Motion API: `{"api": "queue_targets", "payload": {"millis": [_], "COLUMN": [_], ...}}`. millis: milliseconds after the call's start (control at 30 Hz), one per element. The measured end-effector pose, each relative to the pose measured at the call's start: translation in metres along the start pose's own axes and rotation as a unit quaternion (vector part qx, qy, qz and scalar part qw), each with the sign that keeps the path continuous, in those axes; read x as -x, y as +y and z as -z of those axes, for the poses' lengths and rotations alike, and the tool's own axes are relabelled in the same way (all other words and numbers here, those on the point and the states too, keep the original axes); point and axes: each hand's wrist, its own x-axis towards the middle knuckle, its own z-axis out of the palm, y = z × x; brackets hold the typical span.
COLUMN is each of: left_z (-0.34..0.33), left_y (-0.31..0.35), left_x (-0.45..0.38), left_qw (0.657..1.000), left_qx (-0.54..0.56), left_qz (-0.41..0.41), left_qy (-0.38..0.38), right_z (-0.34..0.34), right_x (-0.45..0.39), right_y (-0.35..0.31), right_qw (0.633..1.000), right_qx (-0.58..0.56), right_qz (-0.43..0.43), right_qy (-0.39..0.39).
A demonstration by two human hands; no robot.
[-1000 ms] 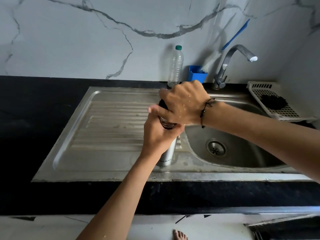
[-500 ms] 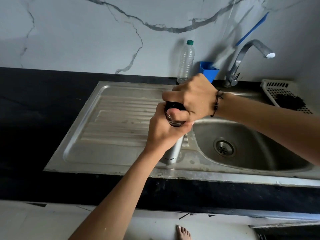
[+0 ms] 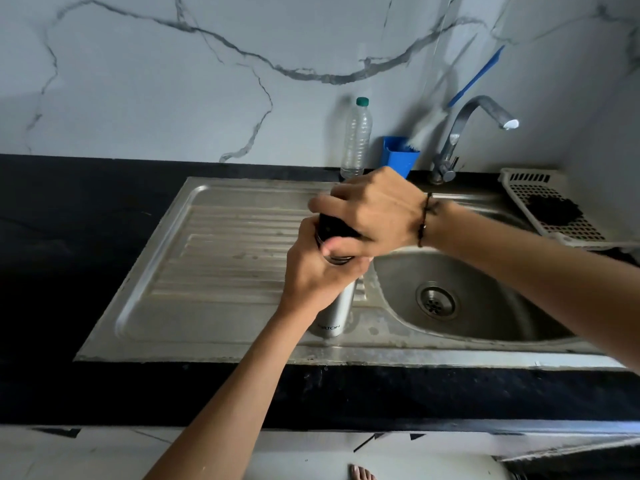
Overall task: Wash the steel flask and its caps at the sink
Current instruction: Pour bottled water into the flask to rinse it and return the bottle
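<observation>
A steel flask [image 3: 337, 313] stands upright on the drainboard of the steel sink [image 3: 214, 258], just left of the basin. My left hand [image 3: 318, 271] grips the flask's upper body. My right hand [image 3: 375, 211] is curled over the black cap [image 3: 334, 228] on top of the flask, thumb against its lower rim. Most of the cap and the flask's neck are hidden by my fingers.
The basin with its drain [image 3: 437, 302] lies to the right. Behind it are a tap [image 3: 464, 133], a blue holder with a brush [image 3: 400, 157] and a clear plastic bottle [image 3: 356, 136]. A white rack with a black scrubber [image 3: 554, 209] sits at far right on the black counter [image 3: 69, 237].
Both hands have stayed on the flask and cap. My right hand's fingers have shifted round the cap. The flask stays in the same spot on the drainboard.
</observation>
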Motion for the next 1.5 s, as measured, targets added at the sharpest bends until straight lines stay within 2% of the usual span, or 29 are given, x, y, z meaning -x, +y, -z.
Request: {"api": "queue_targets", "payload": {"millis": [33,67,100,133,167,233,267,367,467,567,833,1000,1067,1167,1300,1400,1500], "left_z": [0.001,0.002,0.002,0.001,0.001,-0.002,-0.004,-0.006,-0.005,-0.005,-0.003,-0.012,-0.017,-0.023,-0.022,-0.023,-0.026], "left_y": [0.0,-0.001,-0.001,0.0,0.0,0.0,0.0,0.003,0.006,0.007,0.006,0.014,0.015,0.017,0.019,0.026,0.027], "left_x": [-0.001,-0.001,-0.001,-0.001,0.0,0.001,0.002,0.002,0.004,0.005,0.007,0.012,0.013,0.013,0.015,0.016,0.016], "left_qw": [1.0,1.0,1.0,1.0,1.0,1.0,1.0,0.999,0.999,0.999,0.998,0.992,0.987,0.977,0.971,0.968,0.965], "left_qx": [0.003,0.008,0.013,0.012,0.008,0.004,-0.005,-0.05,-0.023,-0.021,-0.052,-0.068,-0.08,-0.117,-0.146,-0.153,-0.153], "left_qz": [0.002,0.004,0.003,0.002,0.003,0.01,0.007,-0.001,0.001,0.011,0.02,0.039,0.044,0.049,0.065,0.087,0.101], "left_qy": [-0.009,-0.016,-0.017,-0.013,-0.005,0.001,0.002,0.004,0.037,0.045,0.021,0.1,0.132,0.173,0.176,0.18,0.187], "right_z": [-0.012,-0.014,-0.014,-0.009,-0.014,0.006,0.002,0.007,0.028,0.027,0.02,0.004,-0.011,-0.042,-0.087,-0.115,-0.133], "right_x": [0.006,0.012,0.016,0.017,0.017,0.003,-0.006,-0.013,-0.013,-0.01,0.008,0.026,0.03,0.03,0.022,0.003,-0.018], "right_y": [0.024,0.038,0.042,0.036,0.034,0.002,0.001,-0.009,-0.032,-0.038,-0.049,-0.021,-0.003,0.024,0.045,0.06,0.072], "right_qw": [0.997,0.989,0.981,0.984,0.989,0.993,0.992,0.996,0.986,0.991,0.979,0.936,0.941,0.955,0.951,0.942,0.944], "right_qx": [-0.028,-0.079,-0.102,-0.116,-0.122,-0.043,-0.064,-0.011,0.019,0.023,-0.114,-0.262,-0.254,-0.22,-0.224,-0.241,-0.221], "right_qz": [-0.046,-0.118,-0.148,-0.13,-0.062,0.057,0.049,0.07,0.106,0.037,-0.077,-0.156,-0.177,-0.197,-0.196,-0.194,-0.201], "right_qy": [-0.051,-0.044,-0.075,-0.04,-0.064,-0.091,-0.092,0.051,0.13,0.125,0.152,0.173,0.139,0.037,-0.084,-0.129,-0.142]}}
